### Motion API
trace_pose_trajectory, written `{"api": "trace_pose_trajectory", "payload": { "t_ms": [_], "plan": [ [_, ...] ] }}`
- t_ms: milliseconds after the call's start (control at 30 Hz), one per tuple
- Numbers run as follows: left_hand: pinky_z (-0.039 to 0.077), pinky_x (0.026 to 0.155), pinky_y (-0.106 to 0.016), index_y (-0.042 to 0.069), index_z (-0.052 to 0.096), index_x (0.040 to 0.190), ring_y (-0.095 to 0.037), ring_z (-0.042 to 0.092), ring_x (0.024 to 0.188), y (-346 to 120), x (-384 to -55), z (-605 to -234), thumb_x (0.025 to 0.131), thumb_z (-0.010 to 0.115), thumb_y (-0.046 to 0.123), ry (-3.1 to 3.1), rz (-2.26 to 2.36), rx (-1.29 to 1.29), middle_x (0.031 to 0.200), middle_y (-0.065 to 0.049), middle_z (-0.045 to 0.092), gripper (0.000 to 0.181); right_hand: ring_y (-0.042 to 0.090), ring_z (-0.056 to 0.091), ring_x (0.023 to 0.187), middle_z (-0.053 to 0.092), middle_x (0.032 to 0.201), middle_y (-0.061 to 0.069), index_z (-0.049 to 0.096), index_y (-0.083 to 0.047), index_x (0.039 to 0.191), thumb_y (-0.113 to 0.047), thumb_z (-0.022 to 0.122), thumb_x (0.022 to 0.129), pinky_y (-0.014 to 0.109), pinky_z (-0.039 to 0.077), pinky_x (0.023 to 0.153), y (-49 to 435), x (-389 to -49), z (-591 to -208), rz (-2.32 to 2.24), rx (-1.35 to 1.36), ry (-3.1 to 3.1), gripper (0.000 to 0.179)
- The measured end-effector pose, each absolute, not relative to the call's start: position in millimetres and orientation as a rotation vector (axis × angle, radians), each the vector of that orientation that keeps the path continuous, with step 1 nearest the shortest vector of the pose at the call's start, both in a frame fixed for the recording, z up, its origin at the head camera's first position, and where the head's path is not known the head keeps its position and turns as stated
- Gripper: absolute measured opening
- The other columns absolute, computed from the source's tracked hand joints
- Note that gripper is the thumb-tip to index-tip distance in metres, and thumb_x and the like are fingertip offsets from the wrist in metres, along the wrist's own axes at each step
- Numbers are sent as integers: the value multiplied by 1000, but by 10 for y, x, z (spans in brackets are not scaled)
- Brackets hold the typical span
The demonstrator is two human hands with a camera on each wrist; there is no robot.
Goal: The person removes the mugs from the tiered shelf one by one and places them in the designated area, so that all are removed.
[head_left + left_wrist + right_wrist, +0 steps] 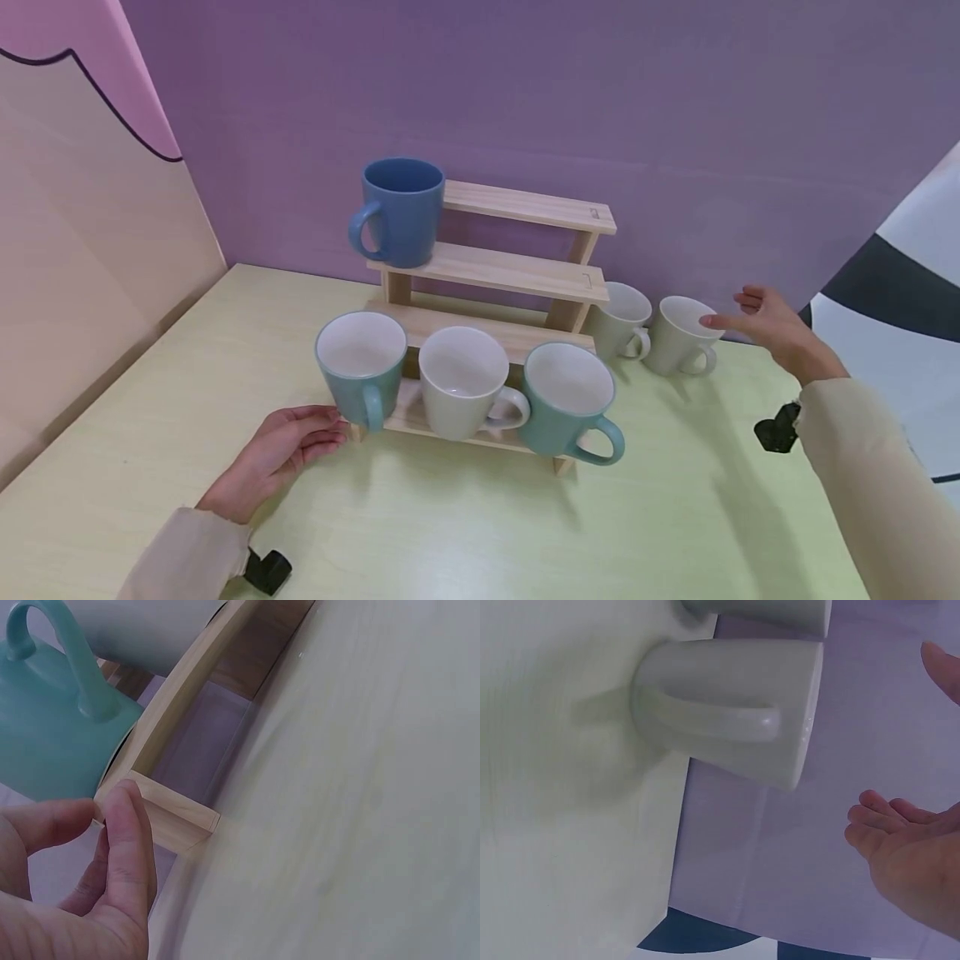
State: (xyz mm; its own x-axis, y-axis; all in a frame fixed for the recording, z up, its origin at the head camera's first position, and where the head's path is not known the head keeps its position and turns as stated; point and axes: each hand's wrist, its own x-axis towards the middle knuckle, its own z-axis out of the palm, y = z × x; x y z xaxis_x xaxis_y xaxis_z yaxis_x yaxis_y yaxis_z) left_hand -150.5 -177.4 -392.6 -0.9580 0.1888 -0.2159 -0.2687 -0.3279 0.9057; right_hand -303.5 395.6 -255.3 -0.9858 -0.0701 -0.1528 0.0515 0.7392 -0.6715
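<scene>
Against a purple wall, a wooden rack [491, 275] is standing on the pale bench [675, 517], the left hand [281, 454] bracing its front corner with relaxed fingers while the right hand [772, 329], open, is reaching to a white mug [678, 337] beside it.

Pale unfinished wood rack [495, 271], glossy ceramic mugs [462, 379] (smooth matt tabletop [675, 517])

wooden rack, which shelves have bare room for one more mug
The wooden rack's top step and the middle step right of the blue mug are bare. The bottom step is crowded by the two teal mugs and a white mug between them. The left hand rests at its left corner.
</scene>
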Motion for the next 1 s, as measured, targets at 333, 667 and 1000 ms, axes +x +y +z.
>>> {"api": "trace_pose_trajectory", "payload": {
  "t_ms": [333, 667, 1000],
  "plan": [
    [57, 70, -16, 10, 65, 89, -8, 68, 74, -1771, -1520, -3958, 97, 51, 3, 1594, 2364, -104, 82, 1, 72, 18, 47, 4, 142, -4, 157, 27, -14, 4, 147, -47, 62, 89, 68, 17, 111, 3799, -3040, -2334, -941, -63, 2802, 109],
    [57, 72, -17, 10, 64, 91, -8, 68, 76, -1784, -1519, -3949, 96, 51, 2, 1591, 2363, -86, 84, 1, 71, 16, 44, 7, 144, 1, 158, 25, -11, 1, 149, -44, 64, 88, 66, 16, 112, 3590, -3060, -2195, -931, -130, 2830, 107],
    [57, 70, -16, 11, 65, 87, -8, 68, 74, -1779, -1526, -3940, 97, 49, 1, 1580, 2371, -73, 82, 1, 72, 21, 41, 6, 145, 1, 159, 21, -10, -1, 150, -35, 65, 90, 63, 16, 115, 3392, -3081, -2128, -996, -201, 2801, 102]
  ]
}}
